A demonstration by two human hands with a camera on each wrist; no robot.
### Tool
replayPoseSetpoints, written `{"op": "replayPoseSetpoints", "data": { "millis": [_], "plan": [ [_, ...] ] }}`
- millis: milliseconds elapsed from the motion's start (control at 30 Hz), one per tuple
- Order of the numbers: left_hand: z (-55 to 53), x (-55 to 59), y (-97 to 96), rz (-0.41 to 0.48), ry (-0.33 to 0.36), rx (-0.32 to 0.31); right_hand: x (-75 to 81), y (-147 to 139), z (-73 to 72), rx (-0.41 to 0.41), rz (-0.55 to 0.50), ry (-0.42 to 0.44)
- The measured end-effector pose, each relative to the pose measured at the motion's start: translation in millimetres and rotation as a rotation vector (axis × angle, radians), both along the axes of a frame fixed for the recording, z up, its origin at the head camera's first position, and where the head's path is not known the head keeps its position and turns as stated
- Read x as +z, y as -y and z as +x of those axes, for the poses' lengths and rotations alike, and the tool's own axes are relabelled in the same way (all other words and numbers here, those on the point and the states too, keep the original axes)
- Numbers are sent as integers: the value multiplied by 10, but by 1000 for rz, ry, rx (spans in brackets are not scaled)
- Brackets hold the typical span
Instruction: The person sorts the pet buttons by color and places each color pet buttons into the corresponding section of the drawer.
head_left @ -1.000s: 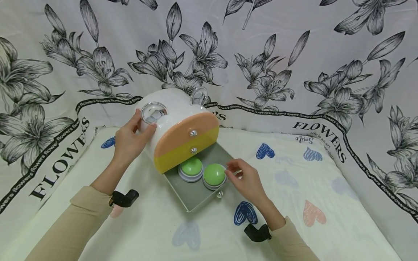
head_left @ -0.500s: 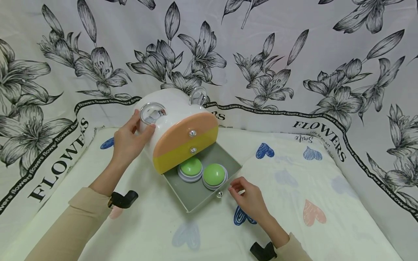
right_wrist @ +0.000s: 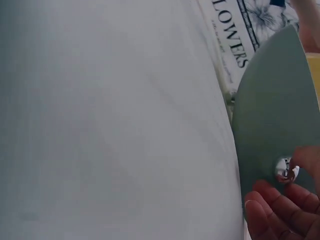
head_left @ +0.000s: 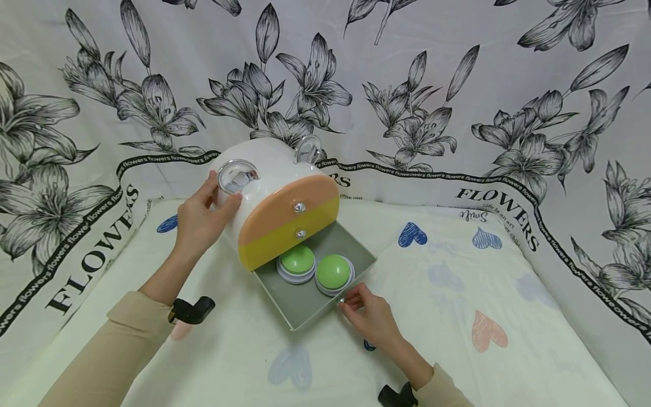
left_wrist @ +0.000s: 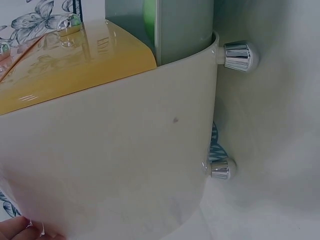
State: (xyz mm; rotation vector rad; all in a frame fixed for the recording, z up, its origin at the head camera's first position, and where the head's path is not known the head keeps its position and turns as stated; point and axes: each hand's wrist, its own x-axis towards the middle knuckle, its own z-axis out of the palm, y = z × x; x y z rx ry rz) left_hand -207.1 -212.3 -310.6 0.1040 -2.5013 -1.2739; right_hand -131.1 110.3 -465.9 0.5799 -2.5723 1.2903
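Observation:
A rounded white drawer box (head_left: 269, 161) stands tilted toward me, with an orange drawer front (head_left: 274, 212) above a yellow one (head_left: 274, 246). Its grey-green bottom drawer (head_left: 290, 308) is pulled out. Inside lie two round items with green domes and white bases, one green dome (head_left: 297, 259) near the yellow front, another green dome (head_left: 333, 272) closer to the drawer's outer edge. My left hand (head_left: 200, 217) grips the box's side around a clear ring-shaped ear (head_left: 238, 176). With thumb and fingers, my right hand (head_left: 373, 316) pinches the silver knob (right_wrist: 286, 170) of the bottom drawer.
Silver feet, such as the upper foot (left_wrist: 240, 56), stick out from the box's underside. A second clear ear (head_left: 308, 150) stands on top. White bedding (head_left: 437, 316) with printed hearts lies beneath, and a flower-print curtain (head_left: 386, 34) hangs behind.
My right hand has moved from the nearer green-domed item down the drawer's front edge to its knob. My left hand has stayed on the box.

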Motion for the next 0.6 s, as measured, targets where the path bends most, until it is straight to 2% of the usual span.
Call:
{"op": "replayPoseSetpoints", "data": {
  "millis": [233, 600],
  "plan": [
    [-4, -6, -1, 3, 3, 7, -45, 84, 12, -39, 8, -9],
    [-1, -1, -5, 3, 12, 10, 19, 160, 31, -111, 29, -9]
  ]
}}
